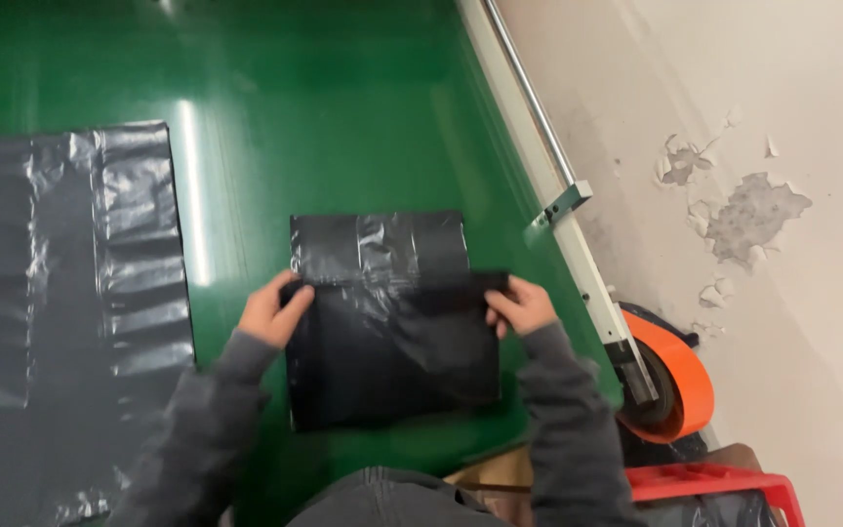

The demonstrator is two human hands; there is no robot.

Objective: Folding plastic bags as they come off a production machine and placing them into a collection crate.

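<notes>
Covering the whole bench was a green table top. A stack of grey plastic mailer bags lay flat at left. A black plastic bag lay centred near the person. Left hand and right hand pinched its folded edge, fingers closed on the film.

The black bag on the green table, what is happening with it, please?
A person in grey sleeves is handling a black plastic bag that lies flat on the green table. The left hand pinches its left edge and the right hand pinches its right edge, along a fold line across the bag. A stack of larger grey plastic sheets lies to the left. An orange tape roll sits at the table's right edge.
</notes>
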